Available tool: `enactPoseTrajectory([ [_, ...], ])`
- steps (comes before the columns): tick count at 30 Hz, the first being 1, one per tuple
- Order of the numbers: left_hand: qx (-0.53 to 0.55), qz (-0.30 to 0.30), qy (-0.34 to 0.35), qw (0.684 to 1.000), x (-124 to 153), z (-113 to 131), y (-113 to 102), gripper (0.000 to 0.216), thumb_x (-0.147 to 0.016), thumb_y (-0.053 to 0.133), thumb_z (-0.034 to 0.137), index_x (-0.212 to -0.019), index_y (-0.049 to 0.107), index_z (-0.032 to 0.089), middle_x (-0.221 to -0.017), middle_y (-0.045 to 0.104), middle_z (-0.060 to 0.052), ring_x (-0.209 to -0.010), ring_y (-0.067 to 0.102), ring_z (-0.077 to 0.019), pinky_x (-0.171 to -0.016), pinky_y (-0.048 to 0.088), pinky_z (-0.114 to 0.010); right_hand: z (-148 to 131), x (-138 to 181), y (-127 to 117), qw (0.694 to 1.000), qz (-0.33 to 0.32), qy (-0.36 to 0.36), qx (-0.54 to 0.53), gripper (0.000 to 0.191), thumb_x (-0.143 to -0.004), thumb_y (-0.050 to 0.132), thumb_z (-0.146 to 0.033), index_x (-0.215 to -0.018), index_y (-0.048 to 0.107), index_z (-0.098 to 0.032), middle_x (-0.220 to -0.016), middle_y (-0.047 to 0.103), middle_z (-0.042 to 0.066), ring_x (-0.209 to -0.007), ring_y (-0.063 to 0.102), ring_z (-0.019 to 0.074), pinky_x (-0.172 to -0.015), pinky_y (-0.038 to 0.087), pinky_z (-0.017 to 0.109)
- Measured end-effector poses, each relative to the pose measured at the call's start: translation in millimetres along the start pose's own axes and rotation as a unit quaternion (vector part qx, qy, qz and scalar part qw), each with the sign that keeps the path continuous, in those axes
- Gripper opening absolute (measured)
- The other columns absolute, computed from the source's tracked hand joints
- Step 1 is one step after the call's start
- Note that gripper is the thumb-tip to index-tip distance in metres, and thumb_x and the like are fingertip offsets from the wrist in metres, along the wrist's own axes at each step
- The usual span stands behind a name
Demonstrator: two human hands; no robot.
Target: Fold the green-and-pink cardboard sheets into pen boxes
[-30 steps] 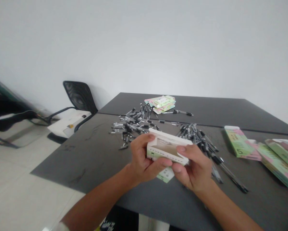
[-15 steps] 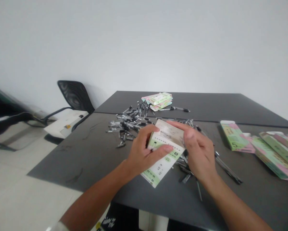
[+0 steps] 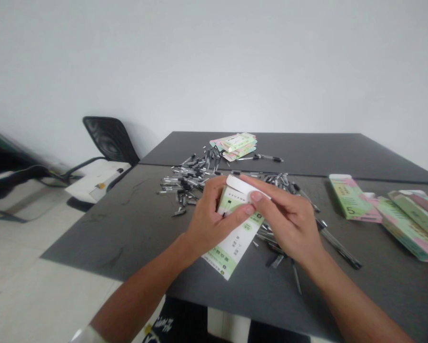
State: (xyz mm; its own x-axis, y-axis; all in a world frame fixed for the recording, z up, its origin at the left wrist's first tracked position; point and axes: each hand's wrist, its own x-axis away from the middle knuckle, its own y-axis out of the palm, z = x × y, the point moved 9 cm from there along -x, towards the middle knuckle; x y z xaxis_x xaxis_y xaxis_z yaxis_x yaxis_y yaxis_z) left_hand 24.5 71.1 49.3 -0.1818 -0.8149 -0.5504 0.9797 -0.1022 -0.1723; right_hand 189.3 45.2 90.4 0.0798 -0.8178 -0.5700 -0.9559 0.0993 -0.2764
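My left hand (image 3: 208,221) grips a flat green-and-white pen box (image 3: 231,243) by its upper end, above the near part of the dark grey table (image 3: 128,228). My right hand (image 3: 288,221) pinches the box's white top flap (image 3: 240,185) with fingers and thumb, pressing it down. The box slants down toward me. Behind my hands lies a scattered heap of black pens (image 3: 195,178), and a few pens (image 3: 335,243) lie right of my right hand.
Several flat green-and-pink boxes (image 3: 395,214) lie in a row at the right. A small stack of the same boxes (image 3: 235,144) sits at the far side. A black mesh chair (image 3: 108,140) and white cardboard (image 3: 92,183) stand left of the table.
The box has turned from lying sideways with its open side up to slanting lengthwise toward me. My right hand came over the top and now folds the end flap down.
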Motion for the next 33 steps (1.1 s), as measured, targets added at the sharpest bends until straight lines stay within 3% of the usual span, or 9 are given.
enactPoseTrajectory([
  [5,0.018,0.008,-0.003,1.000,-0.1,0.5,1.7,0.059,-0.090,0.089,0.038,-0.137,0.055,0.029,-0.119,0.072,-0.006,-0.100,0.073,-0.0239,-0.082,0.060,-0.038,6.9,-1.4,0.1,0.998,0.015,0.035,-0.045,0.031,-0.108,0.066,-0.036,-0.134,0.081,-0.031,-0.131,0.083,0.001,-0.114,0.082,0.0241,-0.098,0.069,0.039],
  [10,0.012,0.004,0.023,1.000,-0.3,5.0,2.0,0.060,-0.090,0.089,0.034,-0.135,0.049,0.029,-0.129,0.068,-0.007,-0.103,0.073,-0.0224,-0.083,0.059,-0.037,5.6,-2.3,-1.0,0.999,0.013,0.013,-0.038,0.030,-0.109,0.064,-0.034,-0.132,0.082,-0.031,-0.130,0.084,0.000,-0.114,0.082,0.0218,-0.099,0.067,0.035],
  [15,0.008,-0.011,0.024,1.000,0.6,6.1,4.2,0.064,-0.091,0.089,0.032,-0.138,0.045,0.032,-0.122,0.069,-0.003,-0.094,0.073,-0.0191,-0.079,0.058,-0.034,3.6,-1.2,-5.8,1.000,0.015,-0.009,0.010,0.030,-0.109,0.063,-0.032,-0.133,0.082,-0.035,-0.132,0.083,-0.001,-0.116,0.081,0.0220,-0.101,0.066,0.036],
  [27,0.013,-0.021,0.015,1.000,0.9,1.6,8.3,0.068,-0.090,0.090,0.033,-0.140,0.043,0.033,-0.114,0.072,-0.002,-0.083,0.071,-0.0158,-0.067,0.057,-0.027,22.8,-8.5,-6.8,0.993,0.018,0.102,-0.055,0.027,-0.107,0.065,-0.037,-0.123,0.086,-0.037,-0.123,0.086,-0.002,-0.101,0.082,0.0194,-0.080,0.065,0.027],
  [29,0.016,-0.019,0.013,1.000,1.0,2.0,8.5,0.068,-0.090,0.090,0.033,-0.140,0.044,0.033,-0.116,0.072,-0.003,-0.085,0.072,-0.0164,-0.068,0.058,-0.027,20.7,-8.4,-7.1,0.994,0.014,0.092,-0.049,0.028,-0.108,0.064,-0.037,-0.125,0.085,-0.038,-0.122,0.086,-0.003,-0.099,0.082,0.0190,-0.078,0.064,0.026],
  [33,0.044,-0.016,0.003,0.999,1.0,3.9,11.1,0.065,-0.092,0.088,0.032,-0.139,0.044,0.032,-0.112,0.073,-0.002,-0.086,0.073,-0.0164,-0.070,0.060,-0.028,11.0,-7.2,-7.4,0.999,0.008,0.037,-0.022,0.029,-0.110,0.062,-0.034,-0.127,0.084,-0.037,-0.128,0.084,-0.004,-0.112,0.080,0.0196,-0.093,0.064,0.029],
])
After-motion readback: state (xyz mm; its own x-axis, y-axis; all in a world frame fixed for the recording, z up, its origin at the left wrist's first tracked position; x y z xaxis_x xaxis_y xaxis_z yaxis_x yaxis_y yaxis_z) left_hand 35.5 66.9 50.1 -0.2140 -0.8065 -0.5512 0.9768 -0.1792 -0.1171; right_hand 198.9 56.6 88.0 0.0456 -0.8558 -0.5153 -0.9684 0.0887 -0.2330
